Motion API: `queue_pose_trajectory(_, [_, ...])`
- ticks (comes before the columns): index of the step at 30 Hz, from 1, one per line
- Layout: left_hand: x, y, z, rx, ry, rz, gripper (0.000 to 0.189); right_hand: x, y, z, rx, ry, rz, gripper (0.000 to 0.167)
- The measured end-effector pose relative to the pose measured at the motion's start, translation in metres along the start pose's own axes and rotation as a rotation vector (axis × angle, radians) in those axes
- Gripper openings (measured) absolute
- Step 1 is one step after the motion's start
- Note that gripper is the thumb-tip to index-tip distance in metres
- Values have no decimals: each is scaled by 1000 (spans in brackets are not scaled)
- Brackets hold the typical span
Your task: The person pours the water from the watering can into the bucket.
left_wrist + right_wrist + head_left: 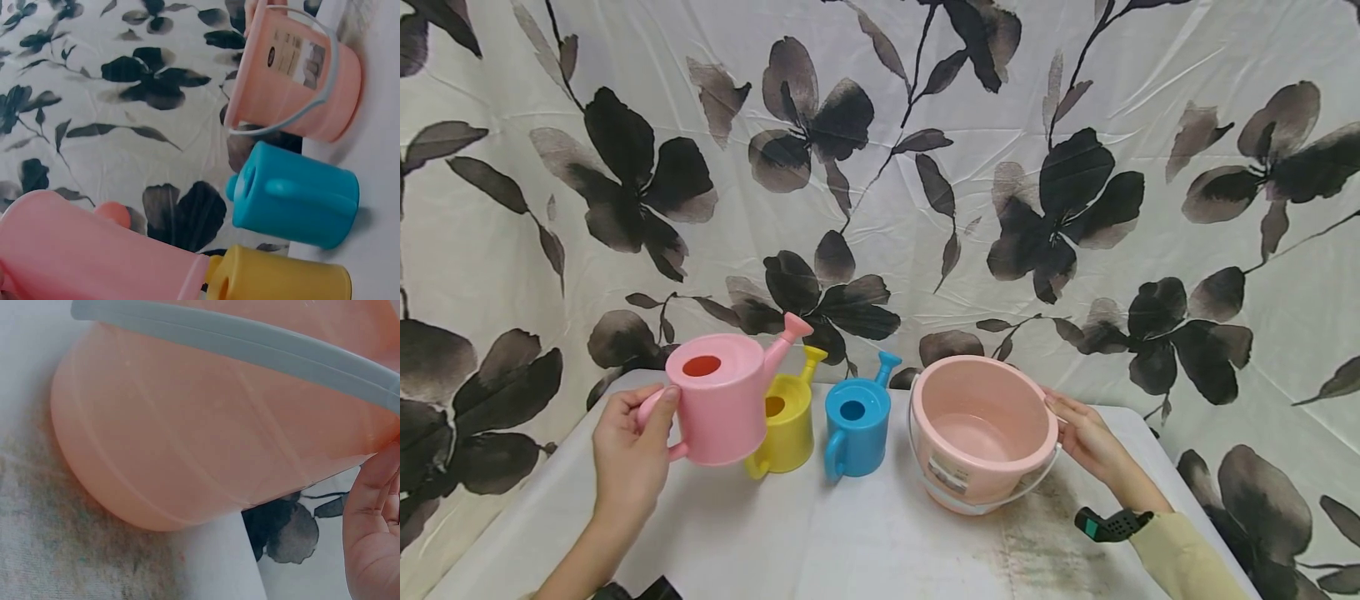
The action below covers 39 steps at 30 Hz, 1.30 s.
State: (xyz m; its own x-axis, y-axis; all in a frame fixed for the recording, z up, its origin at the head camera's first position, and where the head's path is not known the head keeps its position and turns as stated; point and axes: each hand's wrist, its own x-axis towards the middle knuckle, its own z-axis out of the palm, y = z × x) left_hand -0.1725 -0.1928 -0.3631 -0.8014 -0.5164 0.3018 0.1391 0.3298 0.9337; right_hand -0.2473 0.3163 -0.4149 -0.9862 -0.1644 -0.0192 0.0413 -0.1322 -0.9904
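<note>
By the table (850, 542) edge, fingers (619, 408) hold the pink can (722, 421) aloft.

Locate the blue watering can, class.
In the head view, the blue watering can stands on the white table between the yellow can to its left and the pink bucket to its right.

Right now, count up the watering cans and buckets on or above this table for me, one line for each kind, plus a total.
Watering cans: 3 (pink can, yellow can, blue can)
Buckets: 1 (pink bucket)
Total: 4
</note>
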Motion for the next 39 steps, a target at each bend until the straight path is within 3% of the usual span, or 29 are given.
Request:
queue_pose_trajectory(8, [-10, 9, 10, -37, -35, 7, 31, 0, 0, 0, -12, 14, 2, 32])
queue_pose_trajectory(16, [-19, 16, 24, -104, -114, 29, 31, -1, 1, 0, 0, 6, 0, 17])
queue_pose_trajectory(25, [-29, 19, 42, -139, -214, 15, 32, -1, 1, -1, -7, 9, 9, 22])
queue_pose_trajectory(31, [-31, 23, 53, -174, -251, 48, 31, -1, 0, -2, -17, 11, 15, 33])
queue_pose_trajectory(37, [-34, 29, 63, -226, -303, 33, 29, 0, 0, 0, 1, 18, 13, 19])
queue_pose_trajectory(39, [-35, 30, 67, -231, -325, 34, 28, 0, 0, 0, -5, 22, 16, 24])
